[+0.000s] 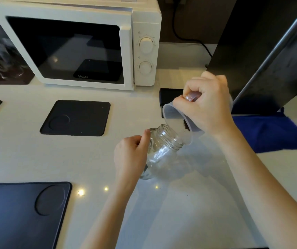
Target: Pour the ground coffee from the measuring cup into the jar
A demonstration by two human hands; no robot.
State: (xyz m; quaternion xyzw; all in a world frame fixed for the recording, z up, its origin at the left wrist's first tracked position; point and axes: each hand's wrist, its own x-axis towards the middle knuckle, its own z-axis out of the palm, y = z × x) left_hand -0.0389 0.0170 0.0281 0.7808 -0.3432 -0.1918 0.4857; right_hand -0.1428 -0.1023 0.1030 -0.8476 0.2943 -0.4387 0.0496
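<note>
- Head view: translucent plastic measuring cup [177, 115] tipped steeply, its lower lip just over the mouth of the clear glass screw-neck jar [162, 150]; cup rim seems to touch or nearly touch the jar rim, can't tell which.
- Dark ground coffee [186, 125] sits low inside the cup near the lip; small clump, not yet in the jar.
- Jar is tilted toward the cup, mouth facing up-right, base on the white countertop [180, 212]; jar interior looks empty, no grounds visible inside.
- Right hand [207, 108] closed around the cup's handle, holding it in the pour tilt.
- Left hand [131, 155] wraps the jar body, fingers curled on the glass, steadying the tilt.
- Progress judgement: pour set up and starting; nearly all the coffee is left to transfer.
- Around: black square mat [75, 117] to the left, blue cloth [269, 132] on the right, white microwave [75, 42] behind.
</note>
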